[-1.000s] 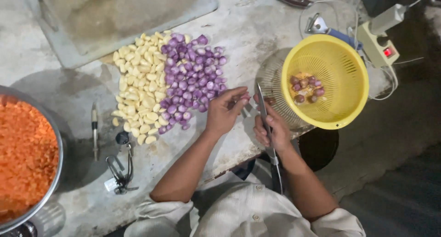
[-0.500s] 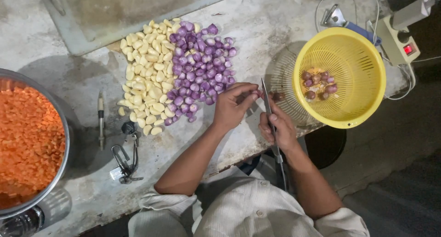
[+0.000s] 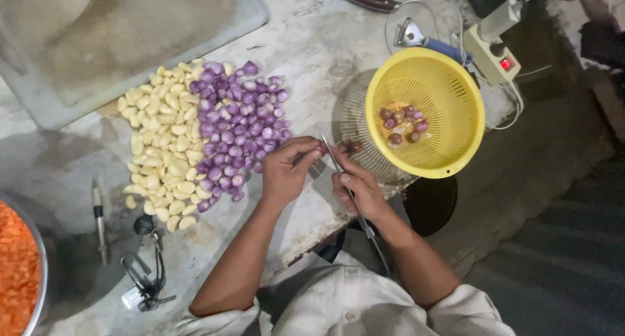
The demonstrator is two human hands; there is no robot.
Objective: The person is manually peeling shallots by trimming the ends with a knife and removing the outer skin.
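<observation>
Left hand point(image 3: 286, 173) curled nearly closed over the worktop point(image 3: 312, 43), fingertips pinched together near the knife tip; whatever sits between them too small to make out. Right hand point(image 3: 358, 187) wrapped shut around a long thin knife point(image 3: 340, 170), thumb laid along the blade. Knife's long axis on a diagonal: tip up and slightly left, toward the far side of the worktop, between the two hands; handle end down and right, running past the wrist toward the person's body, beyond the worktop edge.

Just left of the left hand, a heap of peeled purple shallots point(image 3: 237, 124), touching a heap of pale peeled garlic cloves point(image 3: 159, 147) on its left. Just right of the right hand, a yellow colander point(image 3: 449, 140) holding a few unpeeled shallots point(image 3: 402, 122), resting partly over a clear ribbed bowl point(image 3: 355, 124). Behind the colander, a power strip point(image 3: 489, 46) with a red switch. At far left, a metal bowl point(image 3: 40, 280) of orange mash; near it a pen-like tool point(image 3: 99, 219) and a bunch of keys point(image 3: 146, 277).
</observation>
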